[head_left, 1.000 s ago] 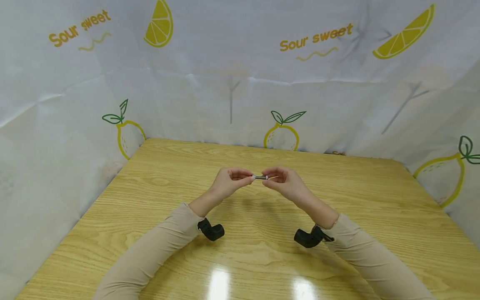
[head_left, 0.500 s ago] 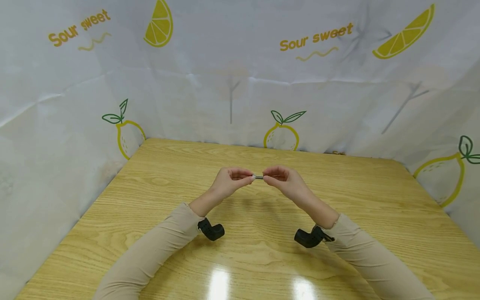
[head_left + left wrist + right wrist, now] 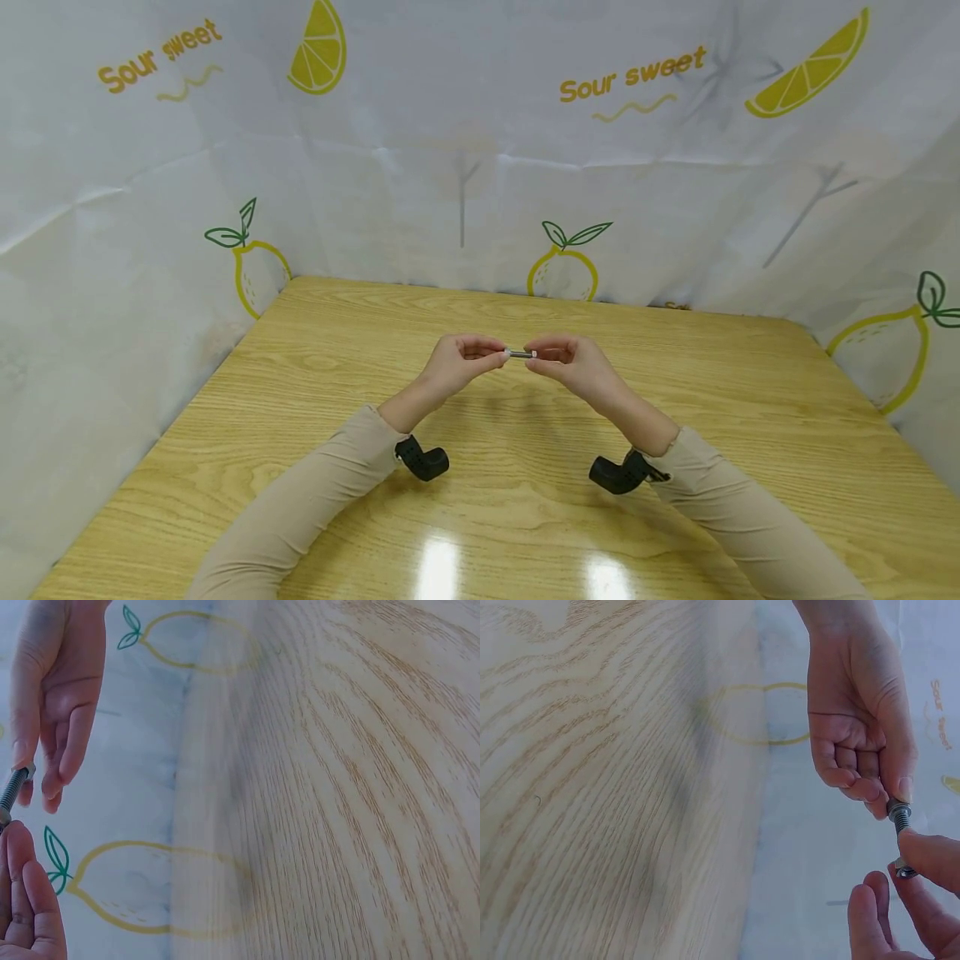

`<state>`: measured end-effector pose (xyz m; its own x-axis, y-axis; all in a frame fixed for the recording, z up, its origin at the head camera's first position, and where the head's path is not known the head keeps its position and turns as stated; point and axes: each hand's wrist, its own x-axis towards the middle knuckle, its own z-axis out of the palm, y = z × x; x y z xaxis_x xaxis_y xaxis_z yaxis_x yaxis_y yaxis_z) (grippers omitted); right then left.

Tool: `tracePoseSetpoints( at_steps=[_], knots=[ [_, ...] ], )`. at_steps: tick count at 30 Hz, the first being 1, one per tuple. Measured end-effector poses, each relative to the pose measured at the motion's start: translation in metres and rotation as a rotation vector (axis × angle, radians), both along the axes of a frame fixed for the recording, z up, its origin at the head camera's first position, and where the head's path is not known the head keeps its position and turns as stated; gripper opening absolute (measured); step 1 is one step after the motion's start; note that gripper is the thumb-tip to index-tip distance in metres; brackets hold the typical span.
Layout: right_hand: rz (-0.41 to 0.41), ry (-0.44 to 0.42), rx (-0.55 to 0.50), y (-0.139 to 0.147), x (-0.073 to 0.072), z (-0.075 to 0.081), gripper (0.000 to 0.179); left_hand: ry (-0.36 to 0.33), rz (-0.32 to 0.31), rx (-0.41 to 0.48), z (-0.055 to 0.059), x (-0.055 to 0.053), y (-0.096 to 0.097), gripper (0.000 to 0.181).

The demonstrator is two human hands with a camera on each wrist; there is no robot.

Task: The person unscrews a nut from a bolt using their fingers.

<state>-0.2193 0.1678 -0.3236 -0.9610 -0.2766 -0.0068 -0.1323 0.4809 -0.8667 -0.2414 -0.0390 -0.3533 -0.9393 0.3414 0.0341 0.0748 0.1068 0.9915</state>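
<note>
A metal bolt [image 3: 521, 355] is held roughly level above the table, between both hands. My left hand [image 3: 452, 367] pinches its head end with thumb and fingers; the head is mostly covered. Washer-like rings [image 3: 899, 811] sit by those fingertips in the right wrist view. At the bolt's other end is a hex nut [image 3: 905, 869]. My right hand [image 3: 581, 369] has its thumb and index finger at the nut, one on either side, while the remaining fingers stand off. In the left wrist view the right thumb touches the nut's near side, above the threaded shank [image 3: 11, 791].
Below the hands spreads a wood-grain table [image 3: 390, 517]. A white curtain [image 3: 420, 192] printed with lemons borders it at the back and sides. Each wrist wears a black camera mount, the left one [image 3: 423, 461] and the right one [image 3: 618, 475].
Half a second ago the right fingertips covered the nut; now they have drawn slightly apart and the nut shows, much as one second ago. The left hand and bolt have stayed in place.
</note>
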Motion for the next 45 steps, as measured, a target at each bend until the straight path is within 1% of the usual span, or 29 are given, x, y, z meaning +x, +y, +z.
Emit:
tracePoseSetpoints(
  at_steps=[3,10,21,26,37,45],
  knots=[
    [0.014,0.002,0.000,0.0006,0.0000,-0.0010,0.034,0.008,0.001,-0.002,0.0002,0.0002,-0.0002,0.024],
    [0.058,-0.005,-0.039,0.0015,-0.0008,-0.0021,0.032,0.017,0.008,-0.021,0.0004,-0.0006,-0.0003,0.023],
    [0.053,-0.013,-0.056,0.0011,-0.0005,-0.0008,0.037,0.017,0.016,-0.024,-0.0014,-0.0011,0.0002,0.023],
    [0.046,-0.006,-0.058,0.0005,0.0002,-0.0007,0.036,0.024,0.011,-0.023,-0.0019,-0.0005,0.0000,0.022],
    [0.021,0.026,-0.028,0.0004,0.0008,-0.0014,0.032,0.024,0.010,-0.013,-0.0010,0.0008,-0.0002,0.024],
    [0.018,0.041,-0.046,0.0000,0.0003,-0.0018,0.028,0.016,0.013,-0.012,-0.0011,0.0002,-0.0004,0.024]
  ],
)
